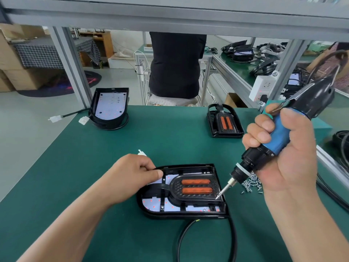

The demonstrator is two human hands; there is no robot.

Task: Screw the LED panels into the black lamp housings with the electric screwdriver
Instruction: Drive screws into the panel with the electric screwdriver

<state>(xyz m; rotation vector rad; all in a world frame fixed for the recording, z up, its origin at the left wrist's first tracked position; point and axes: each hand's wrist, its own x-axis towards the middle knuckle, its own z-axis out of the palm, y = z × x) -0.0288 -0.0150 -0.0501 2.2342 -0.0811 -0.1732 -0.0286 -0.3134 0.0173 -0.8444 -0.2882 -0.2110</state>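
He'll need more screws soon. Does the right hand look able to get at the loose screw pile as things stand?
Probably yes, but not freely: the screw pile lies open on the mat just beside the right hand, with nothing between. That hand's grip is full with the electric screwdriver, so the bit would have to pick them up.

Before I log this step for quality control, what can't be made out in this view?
- Screw on the electric screwdriver bit tip: too small to tell.
- Pile of loose screws: partly hidden behind the right hand.
- Lamp housing far left corner: covered by the left hand.
- Cable: cut off at the bottom edge.
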